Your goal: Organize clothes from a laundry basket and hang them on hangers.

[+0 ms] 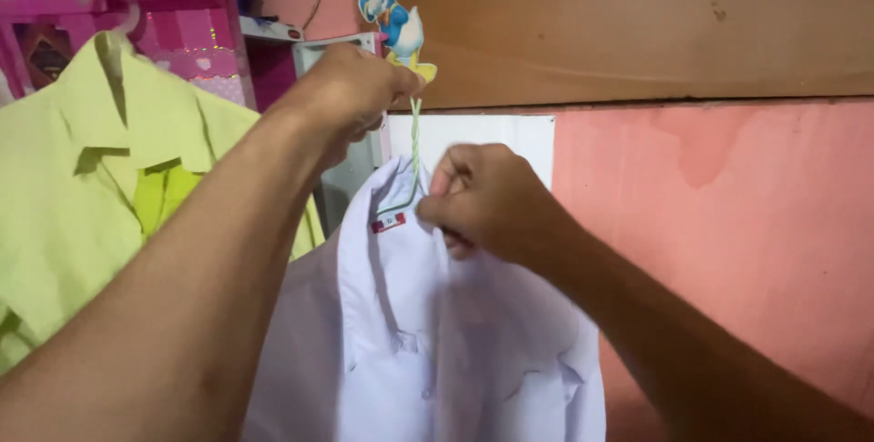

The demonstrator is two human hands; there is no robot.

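Left hand is up high, closed around the top of the green wire hanger, so the white shirt hangs free by the wall. Right hand pinches the collar at the hanger neck, probably steadying it. A lime shirt hangs to the left, with a pink wall, brown board and a cartoon duck cutout behind.

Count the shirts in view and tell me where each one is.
2. A white shirt hangs in the middle on a green hanger, held by the left hand and right hand. A yellow-green shirt hangs at left.
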